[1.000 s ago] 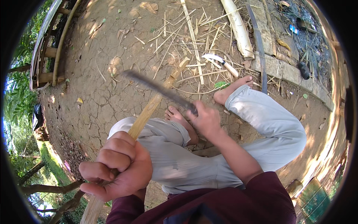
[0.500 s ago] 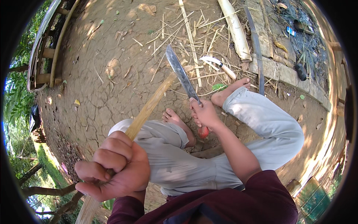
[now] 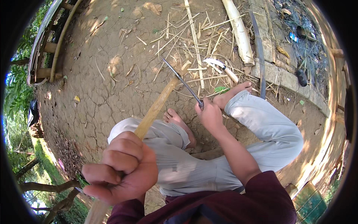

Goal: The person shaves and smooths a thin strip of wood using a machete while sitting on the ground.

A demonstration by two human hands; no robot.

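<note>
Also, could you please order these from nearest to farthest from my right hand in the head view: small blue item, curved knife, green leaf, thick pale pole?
From the right hand:
1. Green leaf: just ahead, slightly right.
2. Curved knife: ahead, past the leaf.
3. Thick pale pole: farther ahead, right.
4. Small blue item: far upper right.

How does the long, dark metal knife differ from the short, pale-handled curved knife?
The long, dark metal knife is in the right hand; the short, pale-handled curved knife lies on brown ground. The dark knife's blade looks straight; the curved knife's bends. Both blades are bare.
</note>
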